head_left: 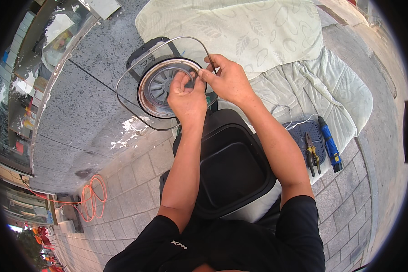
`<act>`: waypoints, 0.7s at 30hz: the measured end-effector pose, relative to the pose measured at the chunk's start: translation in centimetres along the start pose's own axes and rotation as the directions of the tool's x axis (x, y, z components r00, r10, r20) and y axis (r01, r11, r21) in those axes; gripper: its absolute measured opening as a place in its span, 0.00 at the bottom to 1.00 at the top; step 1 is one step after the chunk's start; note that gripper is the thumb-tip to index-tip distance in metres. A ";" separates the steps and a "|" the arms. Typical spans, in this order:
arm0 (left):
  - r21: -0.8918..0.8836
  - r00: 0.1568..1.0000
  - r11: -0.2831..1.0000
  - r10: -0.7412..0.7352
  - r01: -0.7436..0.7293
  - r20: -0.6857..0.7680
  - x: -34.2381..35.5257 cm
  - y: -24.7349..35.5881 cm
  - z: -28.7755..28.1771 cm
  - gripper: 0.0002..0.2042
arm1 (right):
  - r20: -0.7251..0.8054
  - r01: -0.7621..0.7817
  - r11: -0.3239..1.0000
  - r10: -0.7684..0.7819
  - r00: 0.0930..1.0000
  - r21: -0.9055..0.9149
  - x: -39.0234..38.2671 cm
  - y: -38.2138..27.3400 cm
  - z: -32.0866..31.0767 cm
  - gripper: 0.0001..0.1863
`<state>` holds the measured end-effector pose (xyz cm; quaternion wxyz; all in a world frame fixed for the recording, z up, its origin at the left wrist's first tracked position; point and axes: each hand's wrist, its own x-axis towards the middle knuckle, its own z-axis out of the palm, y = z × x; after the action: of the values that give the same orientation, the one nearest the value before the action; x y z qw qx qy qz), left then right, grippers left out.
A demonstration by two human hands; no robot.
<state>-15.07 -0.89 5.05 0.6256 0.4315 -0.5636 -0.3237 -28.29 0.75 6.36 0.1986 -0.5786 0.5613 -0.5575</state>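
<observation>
Ahead of me, a round fan unit [158,89] shows radial vanes inside a rust-stained metal rim, with a dark frame behind it. A thin metal loop [117,89], shaped like a rounded square, surrounds it. My left hand [187,102] reaches over the unit's right side, fingers bent and pinched together near the rim. Beside it my right hand [230,80] is closed too, its thumb close to the left fingertips and its index finger by the loop. Whatever the fingertips grip is hidden. Below my forearms stands a black open-topped bin-like housing [231,170] with rounded corners.
A pale leaf-patterned cloth [276,27] spreads ahead and to the right. On it lie yellow-and-black pliers [311,154], a blue tray [299,131], a blue-and-black power screwdriver [329,144] and a white cable. An orange hose [95,199] coils on the paving at left.
</observation>
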 end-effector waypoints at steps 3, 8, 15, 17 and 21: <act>-0.004 1.000 1.000 -0.016 0.016 -0.013 -0.3 0.1 0.1 0.24 | -0.006 0.009 1.000 -0.009 1.000 -0.001 0.0 0.1 0.0 0.26; -0.044 0.996 0.995 -0.085 0.085 0.012 -0.7 1.3 0.0 0.25 | -0.016 0.009 1.000 -0.008 1.000 0.015 -0.1 0.3 0.1 0.26; 0.029 0.980 0.985 -0.170 0.167 0.100 -1.8 3.3 -2.7 0.27 | 0.020 -0.058 0.997 0.057 0.998 0.042 0.1 -0.2 0.2 0.29; 0.017 0.981 0.992 -0.128 0.127 0.145 -2.2 4.1 -4.4 0.26 | 0.043 -0.077 0.997 0.077 0.996 0.018 0.2 -0.8 -0.3 0.31; -0.170 0.982 0.970 0.183 -0.175 0.033 -1.7 7.5 -10.0 0.18 | -0.066 -0.059 0.998 0.058 0.996 -0.020 -1.0 -1.3 -0.5 0.30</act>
<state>-6.08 5.53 11.17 0.6724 0.3170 -0.5862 -0.3222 -27.91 2.22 7.24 0.1901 -0.5456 0.5901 -0.5639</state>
